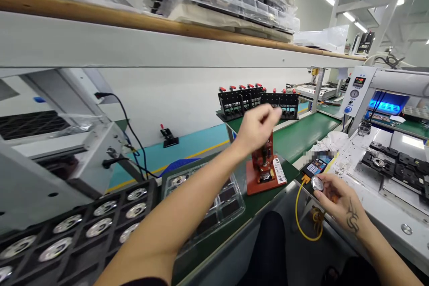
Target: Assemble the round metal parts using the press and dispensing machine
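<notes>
My left hand (256, 127) is raised at the top of a small red press (250, 178), its fingers curled; what they hold, if anything, is hidden. The press stands on the green bench, with a dark part lying on its base and a white label beside it. Over at the right, my right hand (338, 199) pinches a round silver metal disc (317, 183) between thumb and fingers, near a phone (316, 166) and an orange plug with a yellow cable.
A black tray (85, 243) of round metal parts lies lower left, beside a clear plastic tray (237, 196). Black fixtures (241, 103) with red handles stand behind. A white machine (365, 94) with black jigs fills the right. A shelf (150, 44) crosses above.
</notes>
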`<action>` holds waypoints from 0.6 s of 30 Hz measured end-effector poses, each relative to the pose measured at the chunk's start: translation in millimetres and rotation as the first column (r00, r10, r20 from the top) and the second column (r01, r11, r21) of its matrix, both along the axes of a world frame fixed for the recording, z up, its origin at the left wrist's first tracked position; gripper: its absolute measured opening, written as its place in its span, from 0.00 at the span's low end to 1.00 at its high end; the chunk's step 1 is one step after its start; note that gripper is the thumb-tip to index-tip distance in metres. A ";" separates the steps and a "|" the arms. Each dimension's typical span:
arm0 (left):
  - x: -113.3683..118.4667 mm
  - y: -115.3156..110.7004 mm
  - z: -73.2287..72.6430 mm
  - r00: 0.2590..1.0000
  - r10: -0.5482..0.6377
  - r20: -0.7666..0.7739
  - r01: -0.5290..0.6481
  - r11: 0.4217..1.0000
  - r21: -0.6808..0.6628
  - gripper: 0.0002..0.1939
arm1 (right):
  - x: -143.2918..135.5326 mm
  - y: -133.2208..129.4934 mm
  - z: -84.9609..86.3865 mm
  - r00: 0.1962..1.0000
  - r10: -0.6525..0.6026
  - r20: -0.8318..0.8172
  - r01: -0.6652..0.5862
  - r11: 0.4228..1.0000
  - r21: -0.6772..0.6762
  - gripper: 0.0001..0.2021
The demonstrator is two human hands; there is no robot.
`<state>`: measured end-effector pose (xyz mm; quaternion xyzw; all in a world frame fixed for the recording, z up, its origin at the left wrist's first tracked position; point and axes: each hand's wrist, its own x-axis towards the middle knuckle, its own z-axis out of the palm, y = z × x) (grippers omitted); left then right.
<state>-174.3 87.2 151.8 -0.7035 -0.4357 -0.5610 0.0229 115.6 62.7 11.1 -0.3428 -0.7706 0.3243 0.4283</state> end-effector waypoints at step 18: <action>-47.2 -17.2 -183.4 0.966 0.052 -0.252 -0.228 0.625 -0.747 0.09 | -109.4 78.6 -58.1 0.948 0.271 0.166 -0.282 0.958 0.049 0.14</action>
